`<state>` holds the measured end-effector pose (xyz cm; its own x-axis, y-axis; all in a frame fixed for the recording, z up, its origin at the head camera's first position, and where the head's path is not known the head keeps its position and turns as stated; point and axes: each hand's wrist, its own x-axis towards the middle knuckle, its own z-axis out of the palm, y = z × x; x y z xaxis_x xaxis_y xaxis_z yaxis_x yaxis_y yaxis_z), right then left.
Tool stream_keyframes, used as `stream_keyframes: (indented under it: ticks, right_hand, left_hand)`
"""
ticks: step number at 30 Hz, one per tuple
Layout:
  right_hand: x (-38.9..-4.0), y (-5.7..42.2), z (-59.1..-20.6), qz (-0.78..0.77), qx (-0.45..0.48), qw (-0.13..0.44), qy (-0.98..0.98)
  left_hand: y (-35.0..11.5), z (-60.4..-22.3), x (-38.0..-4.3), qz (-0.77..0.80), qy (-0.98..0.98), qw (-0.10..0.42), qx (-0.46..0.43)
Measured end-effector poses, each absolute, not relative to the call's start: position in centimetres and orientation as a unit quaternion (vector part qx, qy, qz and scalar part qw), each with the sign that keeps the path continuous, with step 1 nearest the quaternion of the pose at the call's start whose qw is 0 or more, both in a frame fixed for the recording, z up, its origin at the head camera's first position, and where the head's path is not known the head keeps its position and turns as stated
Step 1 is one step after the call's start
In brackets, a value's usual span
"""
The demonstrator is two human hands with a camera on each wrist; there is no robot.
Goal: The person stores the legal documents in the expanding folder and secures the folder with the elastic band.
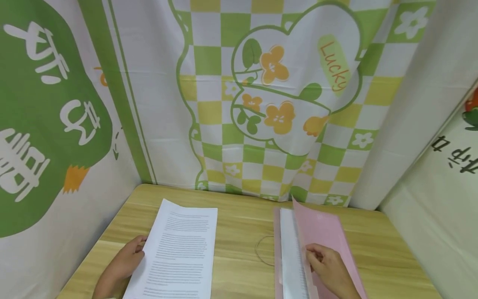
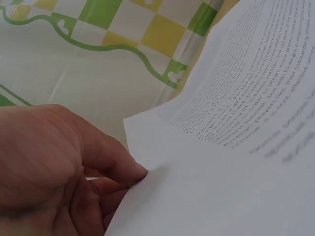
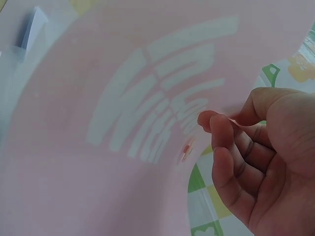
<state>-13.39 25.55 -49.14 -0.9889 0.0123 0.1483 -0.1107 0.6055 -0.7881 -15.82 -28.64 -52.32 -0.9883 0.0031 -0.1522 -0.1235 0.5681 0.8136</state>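
Note:
On the left of the table, my left hand [image 1: 125,259] pinches the left edge of a printed sheet of paper [image 1: 183,249]. The left wrist view has the thumb of this hand [image 2: 54,162] on top of the paper [image 2: 221,191], its edge bent near the grip. To the right lies a pink folder [image 1: 277,249], its cover [image 1: 323,226] partly raised. My right hand [image 1: 330,265] pinches the cover's free edge. White printed pages [image 1: 290,241] show inside. From the right wrist, the cover [image 3: 64,191] looks curved, with pale lettering, beside the hand [image 3: 261,157].
A thin elastic loop [image 1: 257,249] sticks out from the folder's left side onto the wooden table [image 1: 242,241]. Behind the table hangs a green-and-yellow checked curtain [image 1: 272,172]. Printed cloth walls stand at the left [image 1: 86,207] and right [image 1: 429,211].

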Motion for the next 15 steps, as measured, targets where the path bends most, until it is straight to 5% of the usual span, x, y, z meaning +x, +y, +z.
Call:
stream_keyframes:
  ticks: [15]
  right_hand:
    - [-13.3,25.6,-49.3,0.445,0.023,0.075,-0.892]
  left_hand:
    - [-27.6,-53.6,-16.0,0.654,0.742,0.143,0.049]
